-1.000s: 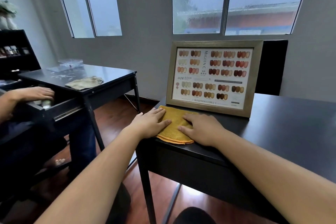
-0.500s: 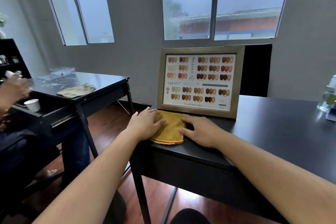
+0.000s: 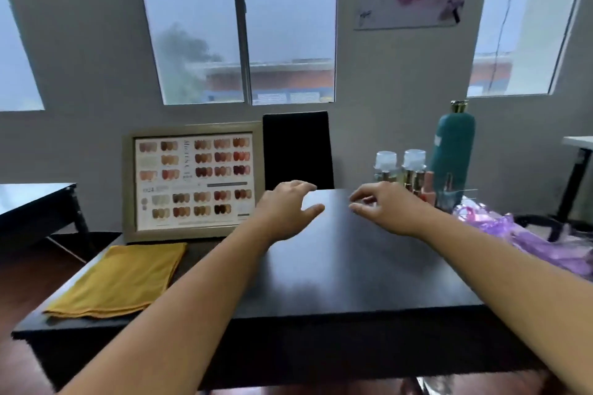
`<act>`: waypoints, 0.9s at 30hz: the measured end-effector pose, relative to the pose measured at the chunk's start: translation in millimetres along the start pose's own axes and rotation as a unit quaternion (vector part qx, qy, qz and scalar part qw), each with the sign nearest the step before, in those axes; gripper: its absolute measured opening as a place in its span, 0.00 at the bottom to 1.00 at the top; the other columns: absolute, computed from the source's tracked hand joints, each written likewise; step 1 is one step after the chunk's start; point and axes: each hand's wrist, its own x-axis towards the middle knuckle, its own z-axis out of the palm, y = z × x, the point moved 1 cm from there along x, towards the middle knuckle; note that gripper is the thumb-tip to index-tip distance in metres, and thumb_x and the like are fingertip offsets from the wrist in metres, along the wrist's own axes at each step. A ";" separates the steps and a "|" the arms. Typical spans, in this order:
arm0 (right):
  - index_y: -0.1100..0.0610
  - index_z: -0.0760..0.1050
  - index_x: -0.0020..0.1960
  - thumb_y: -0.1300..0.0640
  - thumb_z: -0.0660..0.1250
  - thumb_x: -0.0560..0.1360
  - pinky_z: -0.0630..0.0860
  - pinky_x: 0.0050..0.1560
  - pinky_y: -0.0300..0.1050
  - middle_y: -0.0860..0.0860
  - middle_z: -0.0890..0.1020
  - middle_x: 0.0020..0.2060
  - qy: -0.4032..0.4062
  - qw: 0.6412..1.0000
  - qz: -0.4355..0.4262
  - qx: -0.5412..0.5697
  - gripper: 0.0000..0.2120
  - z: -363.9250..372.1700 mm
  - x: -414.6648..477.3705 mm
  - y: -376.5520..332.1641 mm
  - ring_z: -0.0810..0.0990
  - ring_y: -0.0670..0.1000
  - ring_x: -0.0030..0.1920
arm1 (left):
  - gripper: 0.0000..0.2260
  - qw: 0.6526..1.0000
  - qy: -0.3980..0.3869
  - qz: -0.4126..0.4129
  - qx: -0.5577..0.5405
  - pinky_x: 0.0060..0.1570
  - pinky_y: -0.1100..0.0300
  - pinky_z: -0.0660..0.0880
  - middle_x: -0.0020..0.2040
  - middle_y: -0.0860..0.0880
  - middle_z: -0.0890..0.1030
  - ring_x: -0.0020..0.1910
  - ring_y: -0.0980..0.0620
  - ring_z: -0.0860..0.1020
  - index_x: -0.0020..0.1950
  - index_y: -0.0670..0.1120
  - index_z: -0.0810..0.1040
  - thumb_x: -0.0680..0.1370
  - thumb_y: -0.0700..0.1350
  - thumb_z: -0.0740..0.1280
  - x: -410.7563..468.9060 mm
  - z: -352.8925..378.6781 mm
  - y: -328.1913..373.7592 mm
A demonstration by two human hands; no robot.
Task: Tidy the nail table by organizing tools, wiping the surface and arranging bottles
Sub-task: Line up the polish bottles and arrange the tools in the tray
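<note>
A folded yellow cloth (image 3: 122, 279) lies flat at the front left of the black nail table (image 3: 337, 269). Behind it leans a framed nail colour chart (image 3: 192, 181). My left hand (image 3: 285, 207) and my right hand (image 3: 382, 205) hover over the table's far middle, fingers loosely curled, holding nothing. At the back right stand a tall teal pump bottle (image 3: 452, 154), two clear-capped bottles (image 3: 399, 165) and small polish bottles (image 3: 426, 191).
A black chair back (image 3: 296, 151) stands behind the table against the wall. Purple plastic wrapping (image 3: 526, 234) lies at the right edge. Another dark table (image 3: 35, 199) is at the left, a white one (image 3: 577, 143) at far right.
Both hands have left the yellow cloth and moved right over the table's middle. The view has swung right, bringing the bottles and purple wrapping into sight.
</note>
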 end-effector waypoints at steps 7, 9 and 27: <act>0.55 0.81 0.53 0.52 0.67 0.76 0.69 0.40 0.34 0.50 0.84 0.48 0.140 0.988 0.057 -0.026 0.09 -108.5 4.2 83.8 0.78 0.46 0.44 | 0.25 0.997 -0.009 0.061 -0.040 0.67 0.50 0.65 0.71 0.50 0.69 0.70 0.48 0.66 0.71 0.51 0.66 0.76 0.59 0.61 97.3 17.1 89.1; 0.55 0.80 0.54 0.52 0.67 0.76 0.70 0.45 0.38 0.52 0.83 0.51 0.169 0.982 0.074 -0.029 0.10 -129.7 13.8 107.2 0.77 0.47 0.46 | 0.25 0.997 -0.012 0.072 -0.037 0.67 0.49 0.65 0.71 0.50 0.69 0.70 0.48 0.67 0.71 0.50 0.66 0.76 0.58 0.61 126.9 23.1 103.9; 0.47 0.62 0.67 0.50 0.77 0.66 0.81 0.43 0.55 0.52 0.72 0.59 0.139 0.951 0.194 0.198 0.35 -140.3 127.3 243.2 0.73 0.55 0.57 | 0.27 0.975 -0.180 0.125 0.041 0.62 0.54 0.68 0.67 0.46 0.73 0.64 0.46 0.72 0.69 0.46 0.70 0.72 0.52 0.71 317.5 98.0 151.7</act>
